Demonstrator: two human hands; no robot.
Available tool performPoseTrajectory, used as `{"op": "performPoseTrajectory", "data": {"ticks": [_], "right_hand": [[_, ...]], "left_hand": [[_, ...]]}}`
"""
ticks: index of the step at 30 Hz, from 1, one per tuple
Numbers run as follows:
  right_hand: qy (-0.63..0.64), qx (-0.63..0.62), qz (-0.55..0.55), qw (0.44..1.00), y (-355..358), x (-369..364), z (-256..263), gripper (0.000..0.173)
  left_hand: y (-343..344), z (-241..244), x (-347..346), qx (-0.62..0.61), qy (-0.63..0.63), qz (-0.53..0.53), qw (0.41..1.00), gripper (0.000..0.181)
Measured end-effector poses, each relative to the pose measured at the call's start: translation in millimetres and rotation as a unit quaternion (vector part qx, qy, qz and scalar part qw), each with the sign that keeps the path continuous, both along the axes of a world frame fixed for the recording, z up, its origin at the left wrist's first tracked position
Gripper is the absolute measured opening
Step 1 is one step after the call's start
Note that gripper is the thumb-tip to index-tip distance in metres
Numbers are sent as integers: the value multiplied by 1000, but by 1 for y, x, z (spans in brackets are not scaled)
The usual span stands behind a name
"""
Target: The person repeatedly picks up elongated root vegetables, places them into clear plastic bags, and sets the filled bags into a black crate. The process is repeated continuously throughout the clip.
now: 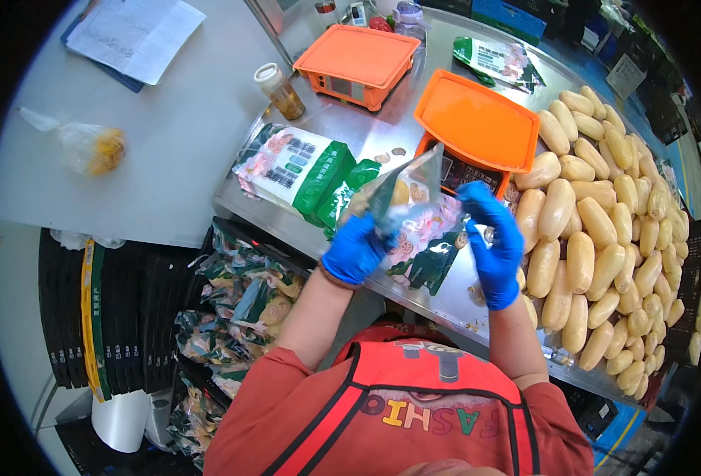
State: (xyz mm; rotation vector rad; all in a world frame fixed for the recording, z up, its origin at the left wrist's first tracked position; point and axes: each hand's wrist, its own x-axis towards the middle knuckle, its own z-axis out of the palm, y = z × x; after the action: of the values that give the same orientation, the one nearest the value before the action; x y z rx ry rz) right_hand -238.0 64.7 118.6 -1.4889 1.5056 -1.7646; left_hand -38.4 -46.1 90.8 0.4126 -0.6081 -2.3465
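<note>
My left hand, in a blue glove, grips a printed plastic pouch above the steel table's front edge. The pouch is partly clear, and something pale yellow shows through it. Beneath it, a pink and dark green printed pouch lies at the table edge; I cannot tell if the two are separate. My right hand, also gloved, is just right of the pouch with thumb and fingers apart. It hovers between the orange scale and a large pile of peeled lotus root sections.
A stack of printed pouches lies on the left. Behind are a second orange scale, a lidded jar and another pouch. Below left, a black crate holds filled pouches beside stacked black crates.
</note>
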Motion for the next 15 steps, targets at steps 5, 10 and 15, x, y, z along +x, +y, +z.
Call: {"op": "performPoseTrajectory", "data": {"ticks": [5,10,15], "right_hand": [[-149,112,86,979,-6,-21,12,71],[-218,45,290,931,-40,22,37,62],[-266,116,279,915,-38,66,29,23]], "left_hand": [[4,86,19,115,83,5,990,24],[48,119,35,85,142,-15,986,18],[80,100,76,65,56,108,990,38]]}}
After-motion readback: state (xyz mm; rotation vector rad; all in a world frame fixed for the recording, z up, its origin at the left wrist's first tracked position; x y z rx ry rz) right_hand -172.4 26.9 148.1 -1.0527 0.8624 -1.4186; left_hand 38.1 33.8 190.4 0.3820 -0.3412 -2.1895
